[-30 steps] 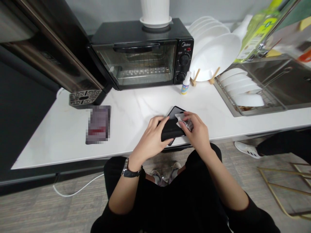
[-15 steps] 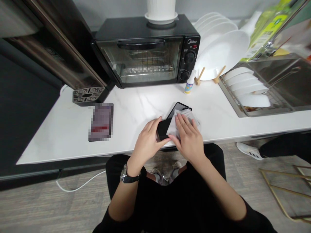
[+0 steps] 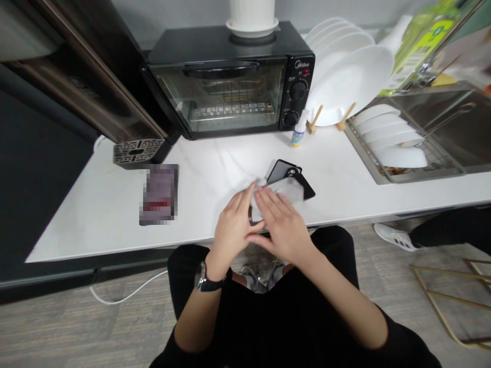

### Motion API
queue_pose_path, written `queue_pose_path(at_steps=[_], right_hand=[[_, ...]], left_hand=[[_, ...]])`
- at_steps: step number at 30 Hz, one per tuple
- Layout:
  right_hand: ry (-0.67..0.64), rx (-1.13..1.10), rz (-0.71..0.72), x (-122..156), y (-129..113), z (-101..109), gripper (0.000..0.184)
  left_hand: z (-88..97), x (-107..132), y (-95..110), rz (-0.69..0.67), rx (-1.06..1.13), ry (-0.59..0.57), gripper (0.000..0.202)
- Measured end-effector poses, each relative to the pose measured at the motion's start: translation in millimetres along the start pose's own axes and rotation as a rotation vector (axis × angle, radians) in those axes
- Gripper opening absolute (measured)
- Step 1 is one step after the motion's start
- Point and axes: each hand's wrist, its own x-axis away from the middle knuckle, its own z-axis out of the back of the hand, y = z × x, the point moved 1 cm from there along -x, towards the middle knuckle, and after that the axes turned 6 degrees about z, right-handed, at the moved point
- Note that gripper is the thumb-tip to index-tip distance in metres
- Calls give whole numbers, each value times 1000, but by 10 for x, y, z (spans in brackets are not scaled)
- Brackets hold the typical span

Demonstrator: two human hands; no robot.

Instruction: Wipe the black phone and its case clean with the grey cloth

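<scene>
A black phone (image 3: pixel 307 187) lies flat on the white counter near its front edge, mostly covered by a thin white wipe (image 3: pixel 289 190). My left hand (image 3: pixel 235 220) grips the phone's left end between thumb and fingers. Flat over the wipe, the fingers of my right hand (image 3: pixel 282 220) press it down on the phone, close against my left fingertips. Just behind lies a phone case (image 3: pixel 280 170) with a grey inside and black rim, partly hidden by the phone and wipe. A small white spray bottle (image 3: pixel 298 133) stands upright beyond it.
A black toaster oven (image 3: pixel 230 97) stands at the back, a white pot (image 3: pixel 252 15) on top. White plates (image 3: pixel 351 84) lean in a rack beside the sink (image 3: pixel 452 133). A blurred-out flat packet (image 3: pixel 159 194) lies left, below a dispenser's drip tray (image 3: pixel 138 152). Another person's shoe (image 3: pixel 395 236) shows right.
My right hand has slid left with the wipe, from the phone's right part to its left end. The phone's right corner now shows. My left hand has hardly moved.
</scene>
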Motion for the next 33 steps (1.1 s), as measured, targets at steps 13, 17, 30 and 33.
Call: queue_pose_path(at_steps=[13,17,30,33], right_hand=[[-18,70,-71,17,78,42,98],[-120,-84,147,14,-123,32,78],[-119,-14,119,-44,-123,-1,93],[-91,10,70,-7,181,118,77]], left_hand=[[-22,30,44,32,-54,17,90],[-49,53,25,63,-86,40,77],[-62,54,89,77,-136,78,73],[-56,59,118,65,-140,73,89]])
